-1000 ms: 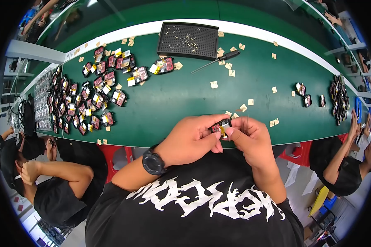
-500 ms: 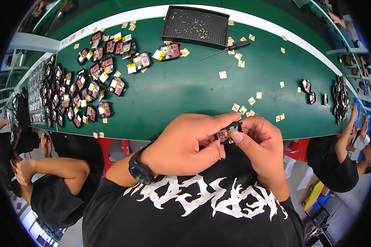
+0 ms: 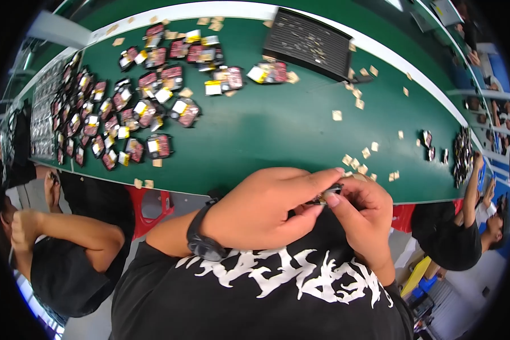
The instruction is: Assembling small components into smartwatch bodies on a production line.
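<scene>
A small black-cased electronic device (image 3: 318,200) is held between my two hands, just off the near table edge. It is tilted, so mostly its dark edge shows. My left hand (image 3: 260,208) pinches it from the left, with a black watch (image 3: 205,241) on the wrist. From the other side my right hand (image 3: 364,218) grips it, the thumb pressed on its face. The fingers cover most of the device.
Many similar open devices (image 3: 158,146) with red boards and white-and-yellow parts spread over the left of the green table (image 3: 266,130). A black tray (image 3: 345,71) of small metal pieces and a blurred screwdriver (image 3: 364,79) lie at the back. Paper squares (image 3: 337,115) are scattered. People sit on both sides.
The view has swung, shifting the tabletop things in the picture. The device has tipped in my fingers, so its red board and yellow tape show less. Both hands keep their hold.
</scene>
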Tool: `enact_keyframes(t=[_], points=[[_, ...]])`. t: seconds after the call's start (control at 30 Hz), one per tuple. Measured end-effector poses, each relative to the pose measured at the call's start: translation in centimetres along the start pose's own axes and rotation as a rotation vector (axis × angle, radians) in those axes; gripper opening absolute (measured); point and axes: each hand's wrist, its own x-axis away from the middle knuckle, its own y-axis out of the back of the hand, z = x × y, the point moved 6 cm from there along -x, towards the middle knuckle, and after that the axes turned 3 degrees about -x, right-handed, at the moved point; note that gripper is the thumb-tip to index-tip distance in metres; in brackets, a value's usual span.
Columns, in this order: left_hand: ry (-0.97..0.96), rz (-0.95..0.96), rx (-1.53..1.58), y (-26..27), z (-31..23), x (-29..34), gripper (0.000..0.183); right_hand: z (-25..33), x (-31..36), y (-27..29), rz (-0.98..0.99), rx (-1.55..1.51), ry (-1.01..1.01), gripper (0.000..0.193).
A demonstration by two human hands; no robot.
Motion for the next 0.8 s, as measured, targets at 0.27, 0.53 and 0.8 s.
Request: enact_keyframes(t=[0.27, 0.53, 0.8], points=[[0.090, -0.358, -0.043, 5.8, 1.4, 4.7, 0.033, -1.2, -1.1, 4.5, -0.276, 0.174, -0.052, 0.018], [0.322, -1.038, -0.264, 16.6, 1.6, 13.5, 0.022, -7.6, -0.7, 25.5, -0.707, 1.220, 0.124, 0.050], [0.503, -1.172, -0.888, 24.6, 4.3, 16.1, 0.024, -9.0, -1.5, 26.4, -0.605, 0.899, 0.178, 0.031]])
